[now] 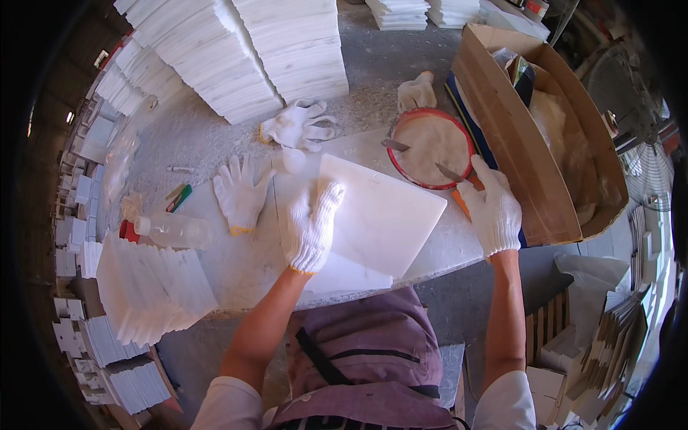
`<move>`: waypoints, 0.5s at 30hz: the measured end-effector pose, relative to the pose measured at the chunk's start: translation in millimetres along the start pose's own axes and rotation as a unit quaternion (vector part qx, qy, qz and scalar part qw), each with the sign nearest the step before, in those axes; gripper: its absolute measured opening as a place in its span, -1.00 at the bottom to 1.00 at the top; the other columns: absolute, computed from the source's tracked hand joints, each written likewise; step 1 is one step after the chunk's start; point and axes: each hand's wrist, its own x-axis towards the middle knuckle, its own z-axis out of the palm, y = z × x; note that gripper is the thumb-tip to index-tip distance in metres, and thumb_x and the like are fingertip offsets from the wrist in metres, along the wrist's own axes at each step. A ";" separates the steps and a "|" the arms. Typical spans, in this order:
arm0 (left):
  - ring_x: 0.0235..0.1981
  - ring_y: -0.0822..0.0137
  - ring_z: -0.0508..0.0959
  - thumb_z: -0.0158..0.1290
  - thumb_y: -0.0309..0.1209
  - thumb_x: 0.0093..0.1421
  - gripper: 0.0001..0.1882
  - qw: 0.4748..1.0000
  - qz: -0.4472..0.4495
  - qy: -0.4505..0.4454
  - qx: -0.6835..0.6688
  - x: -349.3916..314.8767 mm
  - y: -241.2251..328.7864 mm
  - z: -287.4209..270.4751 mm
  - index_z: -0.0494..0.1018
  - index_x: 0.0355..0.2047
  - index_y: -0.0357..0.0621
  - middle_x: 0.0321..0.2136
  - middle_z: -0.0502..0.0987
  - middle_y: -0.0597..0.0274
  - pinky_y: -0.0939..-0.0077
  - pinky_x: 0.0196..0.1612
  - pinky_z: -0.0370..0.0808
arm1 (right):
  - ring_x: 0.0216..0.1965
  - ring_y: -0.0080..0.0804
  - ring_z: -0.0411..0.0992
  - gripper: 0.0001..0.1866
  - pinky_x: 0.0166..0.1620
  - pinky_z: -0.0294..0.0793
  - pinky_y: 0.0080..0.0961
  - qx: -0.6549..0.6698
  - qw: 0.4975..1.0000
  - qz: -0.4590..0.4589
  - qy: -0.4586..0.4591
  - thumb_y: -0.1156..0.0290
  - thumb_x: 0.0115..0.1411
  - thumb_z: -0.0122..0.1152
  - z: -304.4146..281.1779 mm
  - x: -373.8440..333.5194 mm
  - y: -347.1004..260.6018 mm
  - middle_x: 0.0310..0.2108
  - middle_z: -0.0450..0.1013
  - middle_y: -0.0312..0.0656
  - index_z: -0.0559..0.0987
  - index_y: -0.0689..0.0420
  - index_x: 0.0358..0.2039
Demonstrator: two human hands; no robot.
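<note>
My left hand (312, 226), in a white knit glove, is closed at the left edge of a flat white tile (390, 215). Its fingers are curled and partly hidden, with bright glare on them. Beneath the tile, the lower edge of another pale sheet (351, 278) shows. My gloved right hand (494, 208) grips a putty knife by its orange handle (461, 203). The knife's blade (449, 173) reaches over a red-rimmed bowl (411, 177) of beige powder or paste. A second blade (395, 145) rests across the bowl's left rim.
Loose white gloves (242, 192) lie around the worktable, beside a clear bottle (175, 231) and a green-handled cutter (179, 198). Tall stacks of white tiles (294, 54) stand at the back; a shorter stack (150, 287) sits front left. A long cardboard box (516, 136) borders the right side.
</note>
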 end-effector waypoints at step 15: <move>-0.41 0.43 0.50 0.10 -0.31 0.27 -0.73 0.997 0.035 0.021 0.058 -1.2 5.5 1.0 0.52 -0.27 -0.35 -0.45 0.59 0.16 0.47 -0.29 0.44 | -0.14 -0.05 0.51 -0.70 -0.07 0.47 -0.33 0.152 0.988 0.000 -0.003 0.26 0.17 0.08 18.5 30.6 5.4 -0.17 0.56 -0.03 0.65 0.07 -0.16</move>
